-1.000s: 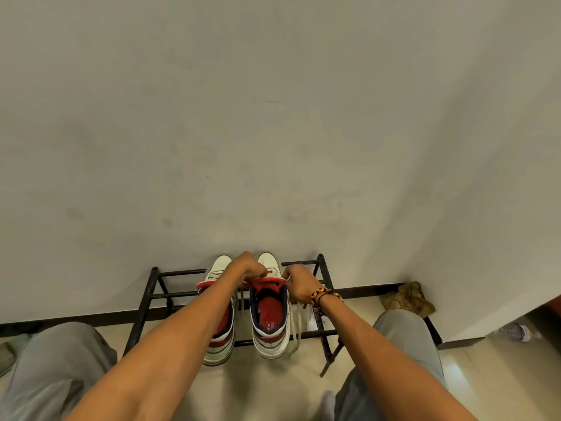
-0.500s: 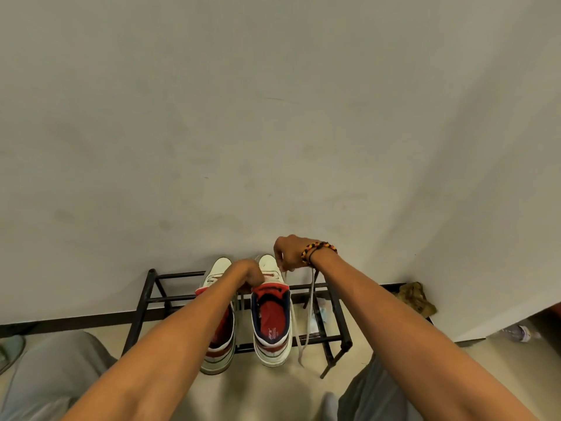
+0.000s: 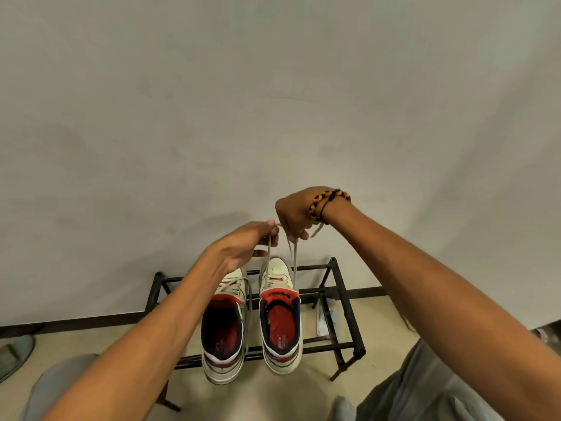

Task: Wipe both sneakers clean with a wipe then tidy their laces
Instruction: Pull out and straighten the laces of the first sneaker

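Note:
Two white sneakers with red and navy linings stand side by side on a low black metal rack [image 3: 343, 299], heels toward me. The right sneaker [image 3: 280, 317] has both ends of its pale lace [image 3: 294, 253] pulled up taut. My left hand [image 3: 243, 247] pinches one end above the toe. My right hand [image 3: 296, 214], with a beaded bracelet at the wrist, pinches the other end a little higher. The left sneaker [image 3: 223, 326] is partly covered by my left forearm; its laces lie loose on the tongue.
The rack stands against a plain grey wall [image 3: 273, 101]. A white packet [image 3: 326, 320] lies under the rack's right half. A greenish shoe [image 3: 15, 354] sits on the floor at the far left. My knees in grey trousers fill the lower corners.
Both hands rose from the right sneaker's tongue, drawing the lace ends up. The right hand went up first, then the left followed, and the lace is now stretched upward.

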